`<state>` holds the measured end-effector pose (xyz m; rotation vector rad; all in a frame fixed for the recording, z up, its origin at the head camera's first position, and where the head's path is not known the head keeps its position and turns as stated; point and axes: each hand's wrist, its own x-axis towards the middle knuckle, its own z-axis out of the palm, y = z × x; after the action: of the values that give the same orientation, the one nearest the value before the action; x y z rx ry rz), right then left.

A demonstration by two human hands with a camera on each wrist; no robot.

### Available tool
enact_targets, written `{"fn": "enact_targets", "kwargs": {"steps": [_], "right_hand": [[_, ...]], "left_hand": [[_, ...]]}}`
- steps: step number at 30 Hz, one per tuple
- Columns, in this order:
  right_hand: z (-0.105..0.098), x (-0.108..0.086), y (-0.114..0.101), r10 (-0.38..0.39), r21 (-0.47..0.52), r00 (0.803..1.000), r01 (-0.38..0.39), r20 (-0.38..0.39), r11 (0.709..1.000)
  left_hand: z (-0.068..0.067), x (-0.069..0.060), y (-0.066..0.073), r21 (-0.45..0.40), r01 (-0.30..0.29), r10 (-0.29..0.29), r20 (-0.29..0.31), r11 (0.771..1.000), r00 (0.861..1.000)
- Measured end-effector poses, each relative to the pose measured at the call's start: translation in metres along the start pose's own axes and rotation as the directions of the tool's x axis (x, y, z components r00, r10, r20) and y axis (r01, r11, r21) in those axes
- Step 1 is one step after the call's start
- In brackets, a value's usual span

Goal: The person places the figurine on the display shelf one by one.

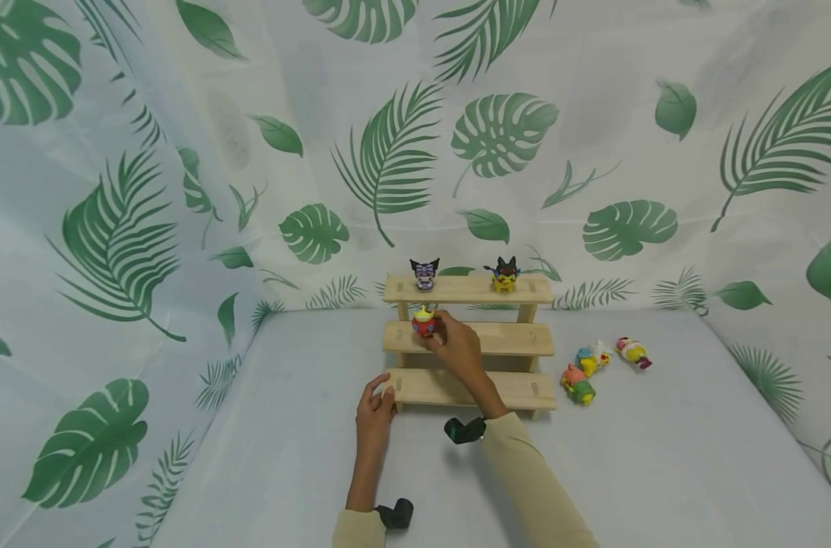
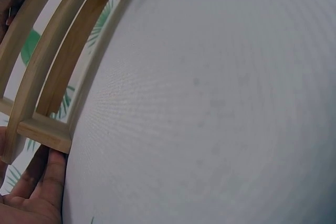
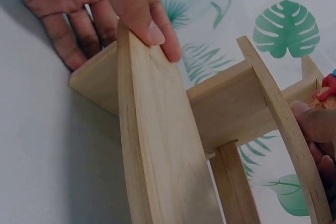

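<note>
A three-step wooden display stand (image 1: 429, 388) is in the middle of the head view. My left hand (image 1: 374, 407) grips the left end of its bottom step. The right wrist view shows that hand's thumb (image 3: 142, 22) lying over the board, with other fingers down by the side support. At the left part of the middle step, my right hand (image 1: 459, 346) pinches a small red figurine (image 1: 424, 323) with a yellow top. Whether the figurine's base touches the step, I cannot tell. On the top step stand a black-and-purple figurine (image 1: 425, 275) at left and a yellow-and-black one (image 1: 504, 275) at right.
To the stand's right, several colourful figurines lie on the pale surface: a pink-and-green one (image 1: 578, 384), a blue-and-yellow one (image 1: 589, 359) beside it, and a yellow-and-white one (image 1: 634, 352) farther right. A leaf-patterned sheet (image 1: 402, 213) rises behind the stand.
</note>
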<state>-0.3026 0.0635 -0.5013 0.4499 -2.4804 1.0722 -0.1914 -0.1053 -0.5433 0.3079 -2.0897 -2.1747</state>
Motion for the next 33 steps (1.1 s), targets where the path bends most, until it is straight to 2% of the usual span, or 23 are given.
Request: {"fn": "enact_targets", "kwargs": {"steps": [3, 6, 10, 13, 17, 25, 33], "right_hand": [[-0.001, 0.0, 0.0, 0.001, -0.001, 1.0, -0.001, -0.003, 1.0], [-0.001, 0.0, 0.0, 0.005, 0.006, 1.0, -0.005, -0.002, 1.0], [-0.001, 0.001, 0.0, 0.002, 0.018, 1.0, -0.002, 0.006, 1.0], [-0.001, 0.001, -0.001, -0.005, 0.022, 1.0, 0.005, 0.003, 1.0], [-0.002, 0.001, 0.0, -0.01, 0.019, 1.0, 0.01, -0.007, 1.0], [-0.001, 0.0, 0.002, -0.031, 0.011, 0.999, 0.031, -0.018, 0.999], [-0.002, -0.001, 0.001, -0.012, 0.007, 1.0, 0.012, -0.008, 1.0]], "left_hand": [[0.0, 0.002, -0.003, -0.011, 0.005, -0.004, 0.001, 1.0, 1.0], [0.001, 0.008, -0.012, -0.023, 0.016, -0.016, -0.008, 1.0, 1.0], [0.001, 0.016, -0.028, -0.024, -0.002, 0.001, -0.025, 1.0, 1.0], [0.002, 0.017, -0.031, -0.013, -0.017, 0.017, -0.03, 1.0, 0.999], [0.001, 0.016, -0.027, -0.018, 0.0, -0.001, -0.021, 1.0, 1.0], [-0.001, 0.004, -0.002, -0.015, 0.008, -0.008, 0.007, 1.0, 1.0], [0.0, 0.001, -0.002, -0.036, 0.019, -0.019, 0.01, 0.999, 1.0]]}}
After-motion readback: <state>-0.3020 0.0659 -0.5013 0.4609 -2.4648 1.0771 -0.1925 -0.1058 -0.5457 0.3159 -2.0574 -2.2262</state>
